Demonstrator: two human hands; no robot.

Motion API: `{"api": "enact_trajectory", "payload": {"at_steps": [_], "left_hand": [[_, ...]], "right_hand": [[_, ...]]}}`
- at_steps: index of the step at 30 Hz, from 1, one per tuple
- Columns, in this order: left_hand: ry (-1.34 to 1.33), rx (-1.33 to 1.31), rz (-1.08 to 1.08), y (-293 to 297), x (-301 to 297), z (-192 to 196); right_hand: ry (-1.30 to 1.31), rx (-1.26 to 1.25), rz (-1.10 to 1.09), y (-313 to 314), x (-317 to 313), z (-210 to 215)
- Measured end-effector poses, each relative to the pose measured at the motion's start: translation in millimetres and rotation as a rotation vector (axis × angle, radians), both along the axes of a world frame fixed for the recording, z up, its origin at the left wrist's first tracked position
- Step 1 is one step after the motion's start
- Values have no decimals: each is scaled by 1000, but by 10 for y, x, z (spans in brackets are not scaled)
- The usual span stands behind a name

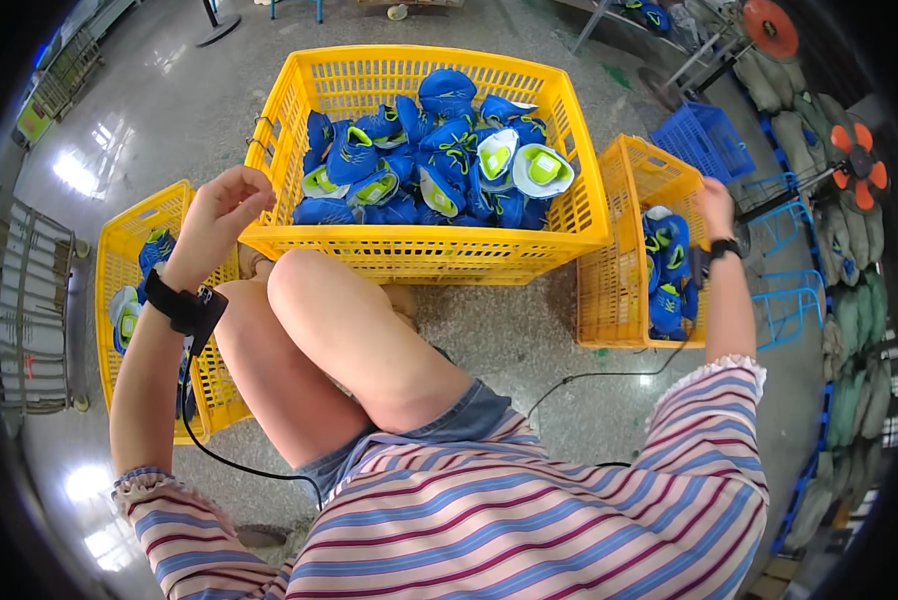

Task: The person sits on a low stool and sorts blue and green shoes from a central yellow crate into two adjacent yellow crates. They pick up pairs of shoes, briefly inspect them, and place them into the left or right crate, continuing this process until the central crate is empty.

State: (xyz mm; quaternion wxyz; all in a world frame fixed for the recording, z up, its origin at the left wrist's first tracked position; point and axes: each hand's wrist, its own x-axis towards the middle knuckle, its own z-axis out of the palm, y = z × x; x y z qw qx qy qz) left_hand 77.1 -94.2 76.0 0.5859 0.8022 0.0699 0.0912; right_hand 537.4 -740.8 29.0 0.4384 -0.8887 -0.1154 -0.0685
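Note:
My left hand is raised beside the left corner of the large yellow crate. Its fingers are loosely bent, the thumb is apart from them, and nothing shows between them. Blue shoe uppers with lime-green linings lie heaped inside that crate; two near its right side show white and lime insides. Over at the right, my right hand is at the outer rim of a smaller yellow crate. Several blue uppers are piled in it. The right fingers are small and partly hidden, so their grip is unclear.
Another yellow crate with blue uppers stands by my left leg. Black cables run from my wristbands. Beyond the right crate are a blue crate, blue metal-framed stools and an orange-bladed fan. A wire rack stands far left.

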Motion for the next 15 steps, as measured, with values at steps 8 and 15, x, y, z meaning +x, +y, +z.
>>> {"api": "enact_trajectory", "payload": {"at_steps": [8,15], "left_hand": [[86,10,58,51,166,-249],[173,7,79,340,464,-674]], "right_hand": [[-136,-1261,742,3410,-1235,-476],[-440,-1565,762,3708,-769,-1888]]}}
